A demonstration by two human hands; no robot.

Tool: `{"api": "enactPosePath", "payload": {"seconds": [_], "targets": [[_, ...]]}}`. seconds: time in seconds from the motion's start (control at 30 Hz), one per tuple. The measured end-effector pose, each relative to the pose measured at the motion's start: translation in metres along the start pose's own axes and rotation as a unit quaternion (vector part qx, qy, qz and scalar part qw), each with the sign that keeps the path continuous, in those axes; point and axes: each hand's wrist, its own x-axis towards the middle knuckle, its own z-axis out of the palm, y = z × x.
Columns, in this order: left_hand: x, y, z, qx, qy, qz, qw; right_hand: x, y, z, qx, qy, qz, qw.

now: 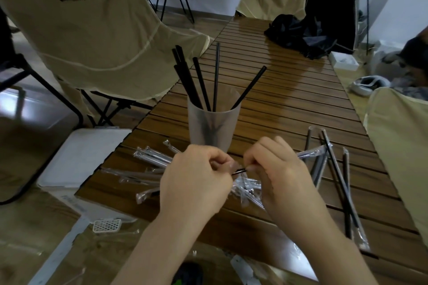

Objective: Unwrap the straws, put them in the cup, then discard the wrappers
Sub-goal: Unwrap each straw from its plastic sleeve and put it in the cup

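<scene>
- My left hand and right hand both pinch one straw, near the cup.
- I judge a hard tug could bend it.
- An elbow swing might tip the cup or scatter wrapped straws off the bench.

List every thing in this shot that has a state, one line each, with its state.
cup: upright on the table, holding several unwrapped black straws
straws in the cup: unwrapped, leaning out past the rim
straw in hand: bare black stretch showing between both hands
left hand: pinching that straw
right hand: pinching that straw
straws at left: wrapped, lying flat
straws at right: lying flat in clear wrappers
</scene>
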Motion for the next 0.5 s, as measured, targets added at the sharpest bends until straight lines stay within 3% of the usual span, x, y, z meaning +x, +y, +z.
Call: {"api": "enactPosePath", "payload": {"seconds": [0.1, 0.2, 0.33, 0.5], "targets": [[0.001, 0.0, -0.005, 0.039, 0.008, 0.052, 0.998, -0.002, 0.005, 0.0, 0.034, -0.011, 0.011, 0.999], [0.005, -0.002, -0.017, 0.096, -0.021, 0.126, 0.987, -0.01, 0.024, 0.0, 0.036, -0.086, 0.052, 0.994], [0.012, -0.019, -0.03, 0.109, -0.084, 0.127, 0.982, -0.019, 0.045, -0.009, 0.017, -0.108, 0.09, 0.99], [0.016, -0.025, -0.031, 0.142, -0.112, 0.146, 0.973, -0.021, 0.046, -0.008, 0.007, -0.111, 0.048, 0.993]]}}
